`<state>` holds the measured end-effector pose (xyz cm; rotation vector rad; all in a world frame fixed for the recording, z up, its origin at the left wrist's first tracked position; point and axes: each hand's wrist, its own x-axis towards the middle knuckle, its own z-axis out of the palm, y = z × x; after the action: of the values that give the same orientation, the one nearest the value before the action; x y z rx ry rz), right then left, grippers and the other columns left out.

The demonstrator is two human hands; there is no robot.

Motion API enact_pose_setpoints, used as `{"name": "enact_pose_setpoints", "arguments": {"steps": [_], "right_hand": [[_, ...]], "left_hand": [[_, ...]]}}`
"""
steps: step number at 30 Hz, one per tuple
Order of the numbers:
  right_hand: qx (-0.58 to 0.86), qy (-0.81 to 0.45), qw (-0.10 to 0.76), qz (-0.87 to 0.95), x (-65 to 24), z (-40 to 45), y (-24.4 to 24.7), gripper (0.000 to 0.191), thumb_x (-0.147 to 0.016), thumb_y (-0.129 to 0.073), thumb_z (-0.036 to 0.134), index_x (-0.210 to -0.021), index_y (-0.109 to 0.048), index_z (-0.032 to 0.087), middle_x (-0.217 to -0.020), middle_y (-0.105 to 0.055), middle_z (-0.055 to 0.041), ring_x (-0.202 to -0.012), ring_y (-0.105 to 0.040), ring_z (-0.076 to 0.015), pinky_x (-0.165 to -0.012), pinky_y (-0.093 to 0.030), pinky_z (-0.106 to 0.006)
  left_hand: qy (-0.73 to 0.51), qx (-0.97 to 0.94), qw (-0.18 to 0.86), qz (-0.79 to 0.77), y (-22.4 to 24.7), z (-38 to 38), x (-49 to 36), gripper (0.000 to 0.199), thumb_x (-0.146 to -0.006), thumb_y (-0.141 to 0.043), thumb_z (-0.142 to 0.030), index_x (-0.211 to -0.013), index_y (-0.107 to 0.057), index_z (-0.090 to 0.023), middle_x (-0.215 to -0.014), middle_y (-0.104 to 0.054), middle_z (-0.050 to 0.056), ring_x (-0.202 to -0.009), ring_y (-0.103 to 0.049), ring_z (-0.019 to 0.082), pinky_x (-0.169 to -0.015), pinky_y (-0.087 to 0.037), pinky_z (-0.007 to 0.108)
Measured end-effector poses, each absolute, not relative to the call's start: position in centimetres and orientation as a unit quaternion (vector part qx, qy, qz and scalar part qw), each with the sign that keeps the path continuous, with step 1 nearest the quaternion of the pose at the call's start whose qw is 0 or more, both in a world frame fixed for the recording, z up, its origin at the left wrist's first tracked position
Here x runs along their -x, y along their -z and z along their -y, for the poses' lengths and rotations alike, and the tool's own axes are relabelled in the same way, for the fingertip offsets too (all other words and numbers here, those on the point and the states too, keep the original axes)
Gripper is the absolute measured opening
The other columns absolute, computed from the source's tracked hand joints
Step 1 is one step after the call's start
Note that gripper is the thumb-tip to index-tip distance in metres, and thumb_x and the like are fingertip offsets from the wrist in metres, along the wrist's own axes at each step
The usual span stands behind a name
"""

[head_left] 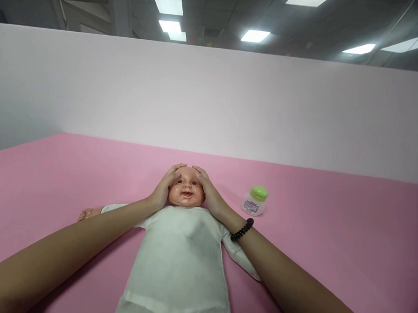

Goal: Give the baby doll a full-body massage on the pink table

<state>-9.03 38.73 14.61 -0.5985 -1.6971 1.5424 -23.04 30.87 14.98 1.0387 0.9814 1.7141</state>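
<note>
Fingers of your left hand and right hand curve open against either side of the baby doll's head; a green-capped bottle sits near the right one.

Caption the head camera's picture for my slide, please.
Left hand and right hand cup a baby doll's head, green-capped bottle nearby.
</note>
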Motion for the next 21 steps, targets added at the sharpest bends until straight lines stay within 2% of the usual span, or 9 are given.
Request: {"name": "enact_pose_setpoints", "arguments": {"steps": [5, 9, 16, 21], "right_hand": [[0.244, -0.612, 0.354, 0.664, 8.34, -38.13, -14.98, 0.064, -0.086, -0.067, 0.050, -0.145, -0.049, 0.034, -0.155, -0.046, -0.0012, -0.146, -0.040, -0.0256, -0.124, -0.033, -0.045], [0.252, -0.617, 0.349, 0.659, 8.21, -37.89, -15.21, 0.064, -0.086, -0.067, 0.047, -0.146, -0.049, 0.035, -0.153, -0.048, -0.0015, -0.144, -0.043, -0.0273, -0.122, -0.037, -0.047], [0.260, -0.610, 0.338, 0.668, 8.26, -37.85, -15.45, 0.064, -0.088, -0.065, 0.047, -0.146, -0.045, 0.033, -0.158, -0.041, -0.0020, -0.147, -0.040, -0.0259, -0.125, -0.032, -0.046], [0.260, -0.607, 0.341, 0.669, 8.26, -37.70, -15.66, 0.062, -0.088, -0.065, 0.047, -0.145, -0.046, 0.033, -0.155, -0.044, -0.0021, -0.148, -0.038, -0.0260, -0.126, -0.030, -0.046]], "left_hand": [[-0.675, -0.426, 0.443, -0.408, -15.23, -30.48, 23.12, 0.057, -0.075, -0.075, -0.040, -0.126, -0.056, -0.022, -0.129, -0.062, 0.008, -0.115, -0.061, 0.029, -0.098, -0.050, 0.041], [-0.674, -0.433, 0.434, -0.413, -15.09, -30.58, 23.22, 0.056, -0.075, -0.075, -0.036, -0.126, -0.056, -0.022, -0.133, -0.060, 0.008, -0.120, -0.060, 0.030, -0.099, -0.050, 0.041], [-0.676, -0.429, 0.435, -0.413, -15.16, -30.51, 23.15, 0.057, -0.075, -0.076, -0.037, -0.126, -0.056, -0.022, -0.133, -0.061, 0.008, -0.120, -0.060, 0.030, -0.099, -0.050, 0.040], [-0.684, -0.411, 0.442, -0.409, -15.35, -30.57, 22.90, 0.053, -0.075, -0.074, -0.035, -0.124, -0.057, -0.022, -0.124, -0.064, 0.007, -0.111, -0.063, 0.027, -0.094, -0.051, 0.037]]}}
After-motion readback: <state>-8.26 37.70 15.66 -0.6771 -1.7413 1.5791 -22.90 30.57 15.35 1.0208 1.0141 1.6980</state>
